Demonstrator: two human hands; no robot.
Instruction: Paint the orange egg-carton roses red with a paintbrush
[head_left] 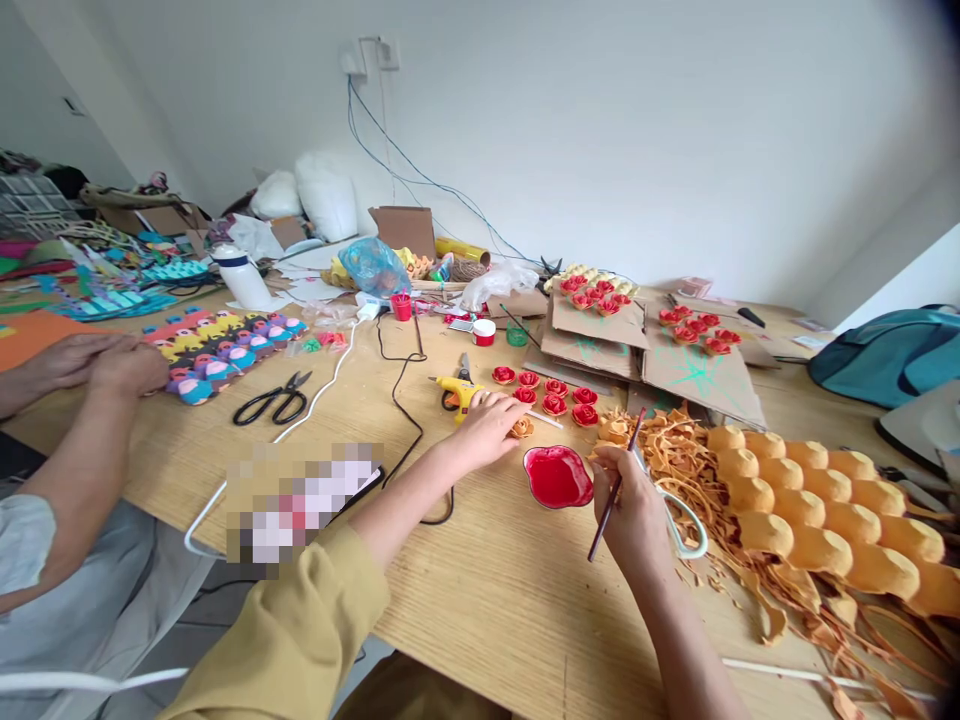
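Note:
My left hand reaches forward over the wooden table, its fingers curled on a small unpainted orange paper rose. My right hand is closed on a thin brown paintbrush that slants down to the left, just right of a shallow dish of red paint. Several red painted roses lie in rows just beyond my left hand. A yellow glue gun rests to the left of them.
An orange egg tray with cut scraps fills the right side. Cardboard sheets carry more red roses. Black scissors, cables and a phone lie at the left. Another person's hands rest by colourful painted egg-carton figures.

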